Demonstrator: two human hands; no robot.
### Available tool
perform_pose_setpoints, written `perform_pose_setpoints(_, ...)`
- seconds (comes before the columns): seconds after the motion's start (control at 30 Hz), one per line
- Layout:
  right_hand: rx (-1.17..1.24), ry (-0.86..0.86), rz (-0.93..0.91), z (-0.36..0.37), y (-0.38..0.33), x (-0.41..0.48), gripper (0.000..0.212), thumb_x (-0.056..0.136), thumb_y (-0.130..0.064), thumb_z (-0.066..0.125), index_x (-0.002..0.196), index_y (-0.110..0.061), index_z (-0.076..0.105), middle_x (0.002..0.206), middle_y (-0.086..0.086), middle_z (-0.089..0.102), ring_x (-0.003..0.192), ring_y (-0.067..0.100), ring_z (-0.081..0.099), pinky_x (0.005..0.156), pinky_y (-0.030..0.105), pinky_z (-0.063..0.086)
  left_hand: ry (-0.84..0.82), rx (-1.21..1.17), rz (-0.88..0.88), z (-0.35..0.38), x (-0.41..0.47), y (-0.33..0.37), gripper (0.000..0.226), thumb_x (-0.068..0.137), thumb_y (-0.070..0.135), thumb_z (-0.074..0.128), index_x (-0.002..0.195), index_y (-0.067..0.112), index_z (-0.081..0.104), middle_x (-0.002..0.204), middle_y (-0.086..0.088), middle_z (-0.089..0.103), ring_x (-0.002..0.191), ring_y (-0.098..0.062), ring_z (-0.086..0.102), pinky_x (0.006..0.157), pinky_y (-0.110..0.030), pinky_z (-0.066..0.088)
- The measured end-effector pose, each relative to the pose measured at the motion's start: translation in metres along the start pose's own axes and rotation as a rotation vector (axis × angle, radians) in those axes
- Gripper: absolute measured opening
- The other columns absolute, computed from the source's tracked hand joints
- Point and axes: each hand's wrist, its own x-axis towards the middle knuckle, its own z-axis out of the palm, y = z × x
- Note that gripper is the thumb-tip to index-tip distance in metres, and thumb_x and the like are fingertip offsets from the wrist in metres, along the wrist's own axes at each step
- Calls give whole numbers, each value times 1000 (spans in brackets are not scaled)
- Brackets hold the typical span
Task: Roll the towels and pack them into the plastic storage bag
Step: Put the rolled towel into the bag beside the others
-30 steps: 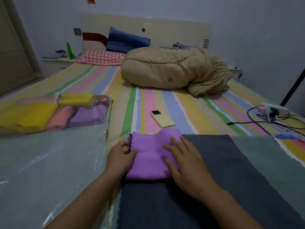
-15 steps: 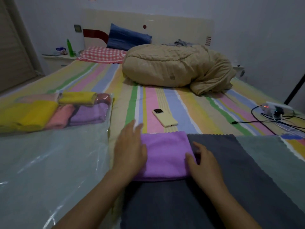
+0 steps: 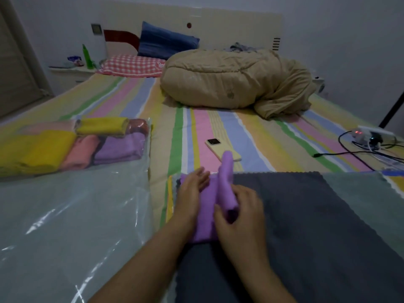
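while the left hand (image 3: 189,194) lies flat, pinning the purple towel (image 3: 207,207) on the grey towel (image 3: 301,215), the right hand (image 3: 242,217) curls round its raised edge; best rolled tight, even. plastic storage bag (image 3: 65,215) lies left.

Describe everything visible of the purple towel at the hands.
The purple towel looks like soft microfibre, folded small, lying on the dark grey towel near its far left corner. Its right side is lifted into a partly rolled flap. The left hand rests flat on its left part; the right hand grips the flap's base.
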Motion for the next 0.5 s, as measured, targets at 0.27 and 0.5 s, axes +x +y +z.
perform_pose_setpoints(0.27,-627,-373,-237,45,-9,-25,59,84,-56,36,127,-26,61,148,3,44,138,41,32,99,56,43,101,354,-84,-61,25,29,52,72,37,61,115,8,62,110,-22,67,99,-33,64,87,-42,51)
perform_pose_setpoints(0.5,-187,-267,187,26,-24,5,38,87,-40,43,119,-26,59,138,-2,40,118,24,49,93,27,39,-27,672,-97,-75,1,27,54,70,28,81,113,19,49,100,1,63,93,-25,66,86,-47,55)
